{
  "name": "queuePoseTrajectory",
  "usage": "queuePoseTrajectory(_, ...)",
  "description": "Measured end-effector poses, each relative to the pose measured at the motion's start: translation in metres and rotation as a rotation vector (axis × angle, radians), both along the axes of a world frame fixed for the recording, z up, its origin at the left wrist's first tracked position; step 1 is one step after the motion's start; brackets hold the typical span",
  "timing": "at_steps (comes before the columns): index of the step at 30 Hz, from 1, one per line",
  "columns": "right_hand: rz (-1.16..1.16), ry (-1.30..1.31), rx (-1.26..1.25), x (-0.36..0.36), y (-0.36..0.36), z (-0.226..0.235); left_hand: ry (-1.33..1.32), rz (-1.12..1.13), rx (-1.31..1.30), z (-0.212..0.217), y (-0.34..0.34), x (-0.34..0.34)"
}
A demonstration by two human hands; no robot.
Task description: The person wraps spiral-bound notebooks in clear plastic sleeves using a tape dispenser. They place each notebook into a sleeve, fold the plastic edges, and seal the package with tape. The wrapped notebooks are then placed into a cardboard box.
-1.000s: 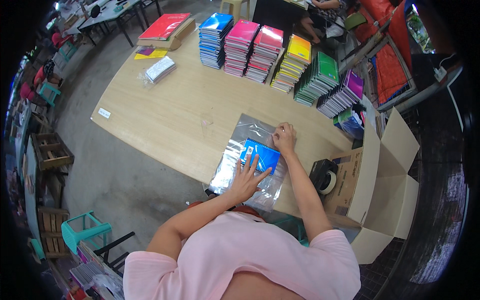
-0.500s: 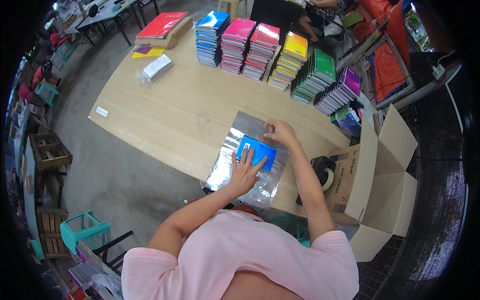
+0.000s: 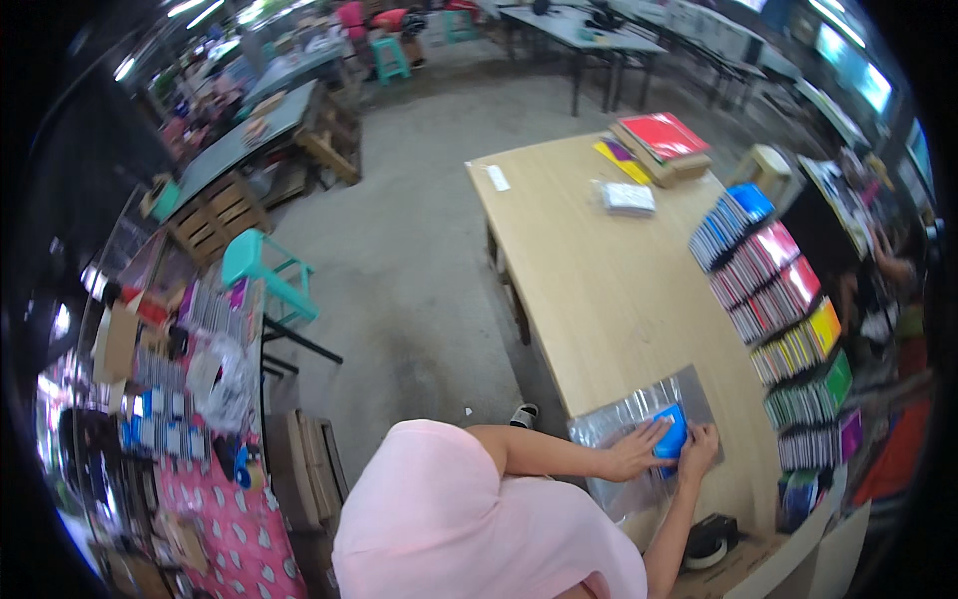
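A small blue spiral notebook (image 3: 672,427) lies on clear plastic sheeting (image 3: 602,423) near the edge of the wooden table. My left hand (image 3: 637,454) is laid over the notebook's left part, fingers stretched out. At the notebook's right edge my right hand (image 3: 700,447) has its fingers bent and pressed together. Whatever they pinch is too small to make out. A black tape dispenser (image 3: 711,542) stands close to my right forearm.
Stacks of blue (image 3: 728,225), yellow (image 3: 798,344) and green notebooks (image 3: 810,396), among others, line the table's right side. An open cardboard box (image 3: 798,559) is at the lower right. A clear-wrapped white pack (image 3: 627,198) lies farther back. A teal stool (image 3: 267,270) stands left.
The view has swung left, bringing a side table with a pink cloth into sight. My right hand has come down to the notebook's right edge; my left stays on the notebook.
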State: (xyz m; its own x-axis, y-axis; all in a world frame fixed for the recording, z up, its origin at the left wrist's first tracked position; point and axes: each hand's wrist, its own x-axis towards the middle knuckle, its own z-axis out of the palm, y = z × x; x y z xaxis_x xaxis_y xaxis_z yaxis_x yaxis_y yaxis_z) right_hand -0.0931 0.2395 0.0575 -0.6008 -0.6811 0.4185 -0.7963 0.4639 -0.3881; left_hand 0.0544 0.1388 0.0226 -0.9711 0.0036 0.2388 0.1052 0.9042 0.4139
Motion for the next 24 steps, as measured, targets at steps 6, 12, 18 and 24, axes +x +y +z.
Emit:
queuePoseTrajectory(6, -0.071, -0.021, 0.082, 0.026, -0.009, 0.005, 0.154, 0.045, -0.033, -0.029, 0.008, -0.01)
queuePoseTrajectory(12, -0.106, -0.05, 0.011, 0.027, -0.011, -0.006, 0.11, 0.062, -0.044, -0.02, 0.01, -0.012)
queuePoseTrajectory(18, -0.168, -0.014, 0.112, 0.029, -0.012, -0.008, 0.179, 0.095, -0.073, -0.027, 0.013, -0.017)
queuePoseTrajectory(24, -0.205, -0.047, 0.122, 0.03, -0.013, -0.005, 0.117, 0.065, -0.059, -0.02, 0.006, -0.024)
